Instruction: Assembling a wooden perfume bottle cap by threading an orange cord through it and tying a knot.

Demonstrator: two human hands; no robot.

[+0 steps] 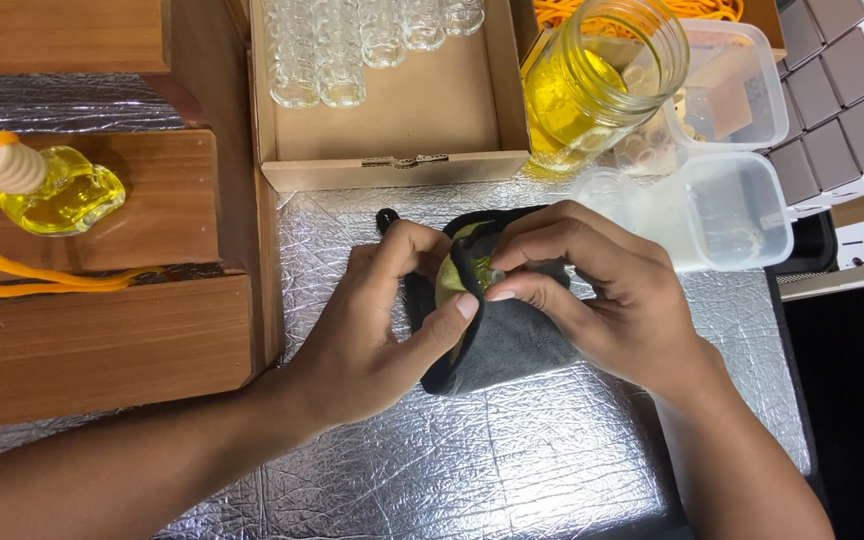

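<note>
Head view, looking down on a counter (552, 450) covered in crinkled silver foil. At its middle lies a dark cloth (512, 345), folded around a small bottle of yellow liquid (462, 280), of which only a sliver shows. The left hand (372, 330) pinches the cloth's near edge, thumb pressed against the fabric. The right hand (602, 295) curls over the cloth from the other side, fingertips closed on the bottle's top. Both grips are clamped on the wrapped bottle. The bottle's long axis cannot be told, since cloth and fingers hide most of it.

Beyond the cloth sits an open cardboard box (392, 130) with rows of empty glass bottles (342, 50) at its far end; their count runs out of frame. Right of the box, one glass jar (597, 80) of yellow liquid leans against two clear plastic tubs (742, 200). Left of the cloth, on one wooden block (102, 310), rests one filled bottle with a wooden cap (47, 185) and an orange cord (42, 275).
</note>
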